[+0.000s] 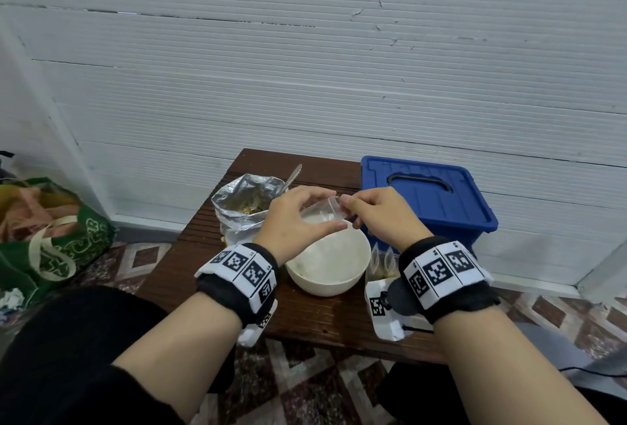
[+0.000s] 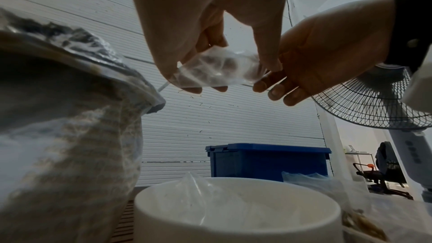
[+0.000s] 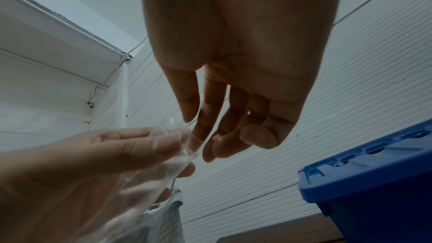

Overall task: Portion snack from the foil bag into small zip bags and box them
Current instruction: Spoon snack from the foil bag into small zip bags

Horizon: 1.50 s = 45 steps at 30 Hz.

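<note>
A small clear zip bag (image 1: 317, 216) hangs limp between both hands above the white bowl (image 1: 359, 256). My left hand (image 1: 334, 210) grips its left side between thumb and fingers. My right hand (image 1: 349, 210) pinches the bag's upper right corner (image 3: 187, 141) with thumb and forefinger. In the left wrist view the zip bag (image 2: 217, 73) is crumpled, and I cannot tell whether anything is inside. The open foil bag (image 1: 242, 210) stands left of the bowl, snack showing inside and a spoon handle (image 1: 293, 175) sticking out. The blue box (image 1: 427, 197) sits at the right with its lid on.
Filled zip bags (image 1: 381, 263) stand in a white holder right of the bowl, by my right wrist. More clear bags lie in the bowl (image 2: 233, 210). A fan (image 2: 374, 103) stands at the right; a green shopping bag (image 1: 57, 241) sits on the floor at the left. The wall is close behind the table (image 1: 315, 316).
</note>
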Motion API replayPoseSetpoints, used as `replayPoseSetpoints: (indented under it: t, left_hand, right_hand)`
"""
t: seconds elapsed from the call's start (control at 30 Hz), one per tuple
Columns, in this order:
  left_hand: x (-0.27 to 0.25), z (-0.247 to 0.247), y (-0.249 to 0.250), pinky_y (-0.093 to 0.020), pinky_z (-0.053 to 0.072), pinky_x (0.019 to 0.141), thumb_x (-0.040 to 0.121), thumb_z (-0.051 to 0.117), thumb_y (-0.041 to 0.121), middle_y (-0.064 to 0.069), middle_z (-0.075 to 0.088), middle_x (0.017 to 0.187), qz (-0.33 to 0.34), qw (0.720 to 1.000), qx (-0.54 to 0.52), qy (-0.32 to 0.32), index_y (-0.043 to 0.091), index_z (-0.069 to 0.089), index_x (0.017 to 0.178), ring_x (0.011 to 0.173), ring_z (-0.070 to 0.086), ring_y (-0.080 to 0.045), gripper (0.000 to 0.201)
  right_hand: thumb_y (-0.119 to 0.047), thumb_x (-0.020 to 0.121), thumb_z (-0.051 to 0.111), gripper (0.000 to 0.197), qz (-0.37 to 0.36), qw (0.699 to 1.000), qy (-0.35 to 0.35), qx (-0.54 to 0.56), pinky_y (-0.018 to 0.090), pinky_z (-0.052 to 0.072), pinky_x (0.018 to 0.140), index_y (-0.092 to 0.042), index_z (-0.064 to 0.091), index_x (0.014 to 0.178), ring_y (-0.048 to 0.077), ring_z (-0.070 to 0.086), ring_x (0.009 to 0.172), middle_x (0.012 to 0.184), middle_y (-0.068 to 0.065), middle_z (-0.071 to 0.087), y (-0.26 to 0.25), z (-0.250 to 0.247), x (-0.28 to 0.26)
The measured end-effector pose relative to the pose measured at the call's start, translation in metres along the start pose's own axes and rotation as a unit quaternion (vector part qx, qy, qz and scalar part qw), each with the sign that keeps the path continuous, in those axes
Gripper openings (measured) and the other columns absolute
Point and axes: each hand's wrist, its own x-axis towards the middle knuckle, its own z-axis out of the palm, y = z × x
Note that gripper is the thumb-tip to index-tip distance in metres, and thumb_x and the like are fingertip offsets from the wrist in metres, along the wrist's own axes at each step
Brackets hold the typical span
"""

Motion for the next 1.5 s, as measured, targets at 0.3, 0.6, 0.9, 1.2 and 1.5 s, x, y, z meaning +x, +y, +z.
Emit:
replayPoseSetpoints:
  t: [0.3,0.6,0.9,1.2,1.5]
  left_hand:
    - [0.002,0.003,-0.007,-0.001,0.039,0.083,0.066,0.088,0.028,0.013,0.064,0.109,-0.017,0.999,0.031,-0.012,0.023,0.069,0.113,0.102,0.056,0.003,0.052]
    - [0.006,0.005,-0.009,0.0,0.038,0.081,0.067,0.088,0.025,0.009,0.065,0.111,-0.011,1.0,0.007,-0.003,0.022,0.069,0.112,0.102,0.054,0.01,0.049]
    - [0.017,-0.039,0.001,-0.014,0.05,0.082,0.066,0.084,0.035,0.012,0.069,0.106,-0.019,0.995,-0.035,0.093,0.027,0.069,0.113,0.098,0.063,0.001,0.05]
    - [0.033,-0.102,-0.023,-0.021,0.052,0.088,0.069,0.083,0.038,0.013,0.07,0.102,-0.062,0.984,-0.001,0.168,0.026,0.069,0.108,0.097,0.065,-0.002,0.044]
    - [0.038,-0.114,-0.055,-0.021,0.049,0.081,0.069,0.082,0.042,0.013,0.065,0.101,-0.163,0.981,0.041,0.1,0.03,0.067,0.095,0.097,0.061,-0.006,0.032]
  right_hand:
    - [-0.031,0.096,0.052,0.027,-0.009,1.0,0.002,0.009,0.006,0.039,0.052,-0.024,0.068,0.076,0.004,0.056,0.059,0.059,-0.011,0.059,0.006,0.003,0.004]
    - [-0.032,0.096,0.053,0.027,-0.019,0.999,0.019,0.033,0.013,0.04,0.056,-0.021,0.07,0.079,0.001,0.057,0.056,0.061,-0.01,0.06,0.01,0.008,0.01]
    - [-0.031,0.095,0.055,0.022,-0.018,0.979,0.106,0.176,0.017,0.043,0.053,-0.014,0.067,0.088,0.008,0.058,0.057,0.073,0.004,0.068,-0.007,0.022,0.028]
    - [-0.037,0.09,0.062,0.026,0.01,0.994,0.039,0.101,0.034,0.054,0.075,-0.02,0.062,0.109,0.016,0.064,0.084,0.093,0.002,0.067,-0.013,0.068,0.05]
    - [-0.039,0.085,0.067,0.034,0.055,0.997,0.012,0.044,0.04,0.056,0.08,-0.018,0.063,0.111,0.02,0.066,0.091,0.1,-0.003,0.066,-0.015,0.095,0.066]
